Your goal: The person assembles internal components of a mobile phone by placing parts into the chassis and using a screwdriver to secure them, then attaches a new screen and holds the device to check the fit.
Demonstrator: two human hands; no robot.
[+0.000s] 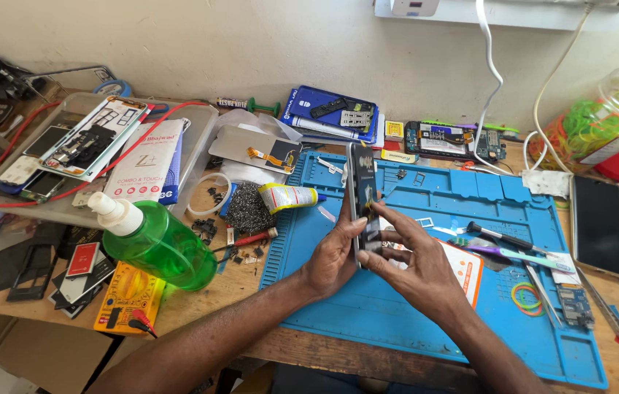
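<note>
My left hand (333, 257) grips a phone (362, 197) upright over the blue mat (411, 314). My right hand (415, 266) pinches its edge, fingers (389, 219) partly curled.

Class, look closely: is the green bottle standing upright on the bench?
No, the green bottle lies tilted on its side beside the blue mat.

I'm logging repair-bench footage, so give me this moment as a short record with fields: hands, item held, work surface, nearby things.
left hand: left hand grips the slim dark phone from the side, holding it on edge
right hand: right hand, fingertips on the phone's lower part
surface: blue silicone repair mat on a wooden bench
left of mat: green plastic pump bottle, lying tilted
right of mat: black flat phone lying face up
on mat: purple-handled tool
</note>
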